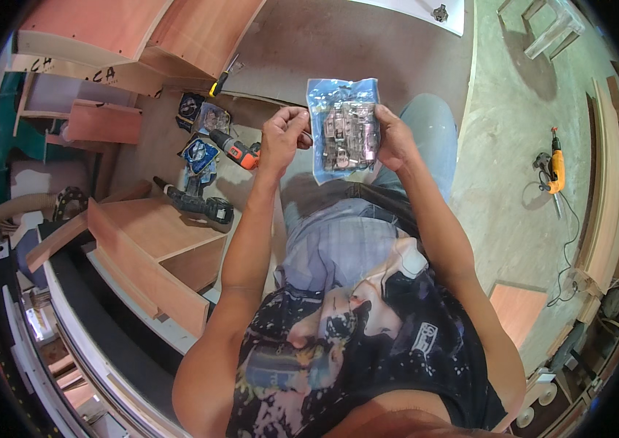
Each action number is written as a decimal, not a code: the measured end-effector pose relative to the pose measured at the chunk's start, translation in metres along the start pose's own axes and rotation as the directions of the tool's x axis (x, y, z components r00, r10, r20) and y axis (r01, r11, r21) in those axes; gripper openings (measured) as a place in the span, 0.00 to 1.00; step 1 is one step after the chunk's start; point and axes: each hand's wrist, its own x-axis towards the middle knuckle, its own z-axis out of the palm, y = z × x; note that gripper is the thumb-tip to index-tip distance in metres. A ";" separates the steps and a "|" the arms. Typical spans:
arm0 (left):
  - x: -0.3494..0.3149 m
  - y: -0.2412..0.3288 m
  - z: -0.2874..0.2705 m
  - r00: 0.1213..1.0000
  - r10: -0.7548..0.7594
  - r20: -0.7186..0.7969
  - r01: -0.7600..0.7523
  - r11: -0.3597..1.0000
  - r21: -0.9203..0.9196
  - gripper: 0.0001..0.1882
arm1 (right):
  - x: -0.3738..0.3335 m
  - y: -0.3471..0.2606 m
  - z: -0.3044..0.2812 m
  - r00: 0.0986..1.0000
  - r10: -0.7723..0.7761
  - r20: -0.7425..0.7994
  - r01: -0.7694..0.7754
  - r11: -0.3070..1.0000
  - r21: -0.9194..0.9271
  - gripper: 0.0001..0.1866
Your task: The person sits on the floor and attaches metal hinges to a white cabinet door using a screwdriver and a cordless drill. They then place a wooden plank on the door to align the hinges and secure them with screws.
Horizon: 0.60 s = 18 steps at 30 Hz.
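A clear plastic bag with blue edges (pixel 318 95), full of shiny metal hinges (pixel 353 135), is held up in front of me above my knees. My right hand (pixel 395 140) grips its right edge, thumb on the front and fingers behind. At the left edge my left hand (pixel 282 139) is closed, fingertips pinched against the bag. An orange and black cordless drill (pixel 235 150) lies just left of my left hand. Beyond the drill are several blue and clear packets; one blue packet (pixel 200 155) is nearest.
A yellow-handled screwdriver (pixel 219 84) rests by the brown panel (pixel 295 44). A black cordless drill (pixel 196 206) lies near wooden pieces (pixel 152 255) at left. Plywood cabinets (pixel 90 29) stand far left. On the right floor are a corded yellow power tool (pixel 557 171) and a stool (pixel 554 29).
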 end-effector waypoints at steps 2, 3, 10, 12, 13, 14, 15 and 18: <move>-0.007 0.002 -0.001 0.997 -0.048 0.062 0.048 0.999 0.010 0.13 | 0.001 -0.003 -0.005 0.998 -0.048 -0.034 0.047 0.999 -0.026 0.16; -0.007 -0.005 -0.006 0.992 -0.059 0.108 0.056 0.998 0.029 0.15 | 0.001 -0.003 -0.006 0.998 -0.059 -0.033 0.058 0.998 -0.026 0.16; -0.022 -0.021 -0.001 0.971 -0.199 0.135 0.195 0.980 0.038 0.16 | 0.013 0.000 -0.019 0.971 -0.235 -0.036 0.236 0.943 0.232 0.16; -0.021 -0.029 0.010 0.992 -0.117 0.049 0.119 0.992 -0.048 0.13 | 0.013 0.006 -0.014 0.948 -0.311 -0.073 0.318 0.896 0.311 0.16; -0.016 -0.037 0.014 0.999 -0.032 0.002 0.032 0.997 -0.076 0.12 | 0.015 0.010 -0.015 0.937 -0.335 -0.100 0.350 0.889 0.296 0.19; -0.014 -0.037 0.018 0.998 0.048 -0.049 -0.053 0.993 -0.101 0.12 | 0.011 0.010 -0.012 0.948 -0.317 -0.033 0.306 0.880 0.364 0.20; -0.009 -0.036 0.020 0.986 0.104 -0.130 -0.120 0.986 -0.120 0.08 | 0.005 0.009 -0.010 0.953 -0.301 0.037 0.258 0.867 0.427 0.22; 0.007 -0.021 0.013 0.945 0.196 -0.260 -0.254 0.944 -0.209 0.06 | -0.011 -0.001 -0.040 0.881 -0.244 0.406 0.024 0.878 0.477 0.31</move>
